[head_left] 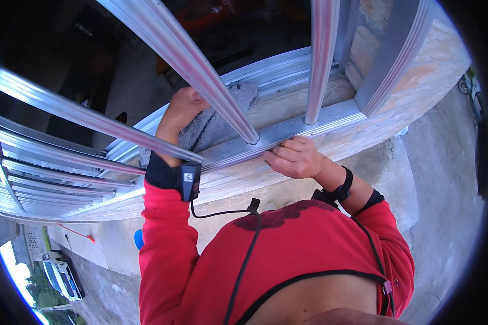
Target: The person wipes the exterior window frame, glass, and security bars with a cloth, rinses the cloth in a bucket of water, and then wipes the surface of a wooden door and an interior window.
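Note:
My left arm reaches between the metal bars of a window guard, and my left hand is closed at a grey cloth that lies bunched on the sill. A slanting silver bar crosses in front of part of the cloth, near my fingertips. On the outer side, my right hand is curled into a fist against the front edge of the bottom rail. Whatever its fingers may hold is hidden.
More bars run off to the left, and another upright bar stands right of my hands. Behind the guard are a window track and a dark room. Stone tiles face the wall. A black cable hangs across my chest. A white car is parked at lower left.

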`<state>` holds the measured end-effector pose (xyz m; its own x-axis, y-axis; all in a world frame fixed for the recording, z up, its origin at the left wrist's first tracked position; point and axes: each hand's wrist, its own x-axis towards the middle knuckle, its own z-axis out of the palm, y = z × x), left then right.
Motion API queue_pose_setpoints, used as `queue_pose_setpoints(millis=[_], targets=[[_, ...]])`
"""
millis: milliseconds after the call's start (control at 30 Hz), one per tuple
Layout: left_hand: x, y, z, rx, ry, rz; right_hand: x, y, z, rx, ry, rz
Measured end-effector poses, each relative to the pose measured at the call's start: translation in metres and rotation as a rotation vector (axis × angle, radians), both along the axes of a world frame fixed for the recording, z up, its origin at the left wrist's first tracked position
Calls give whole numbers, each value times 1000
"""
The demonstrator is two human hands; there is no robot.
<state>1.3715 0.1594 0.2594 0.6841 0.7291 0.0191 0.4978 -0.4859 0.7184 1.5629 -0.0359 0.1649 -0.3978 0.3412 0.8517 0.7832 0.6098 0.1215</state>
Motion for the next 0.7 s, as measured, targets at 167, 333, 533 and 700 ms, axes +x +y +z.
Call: queue_pose_setpoints(millis=[167,333,533,700], targets=[[-46,-75,15,-275,-451,383,8,-15,3,-86,83,56],[-53,-151,3,670,-501,517,37,-50,13,-145,173,-104],[23,-134,3,346,-201,297,75,-77,5,-177,181,-146],[37,-77,0,-390,-150,421,135,-101,-1,-251,201,-127]])
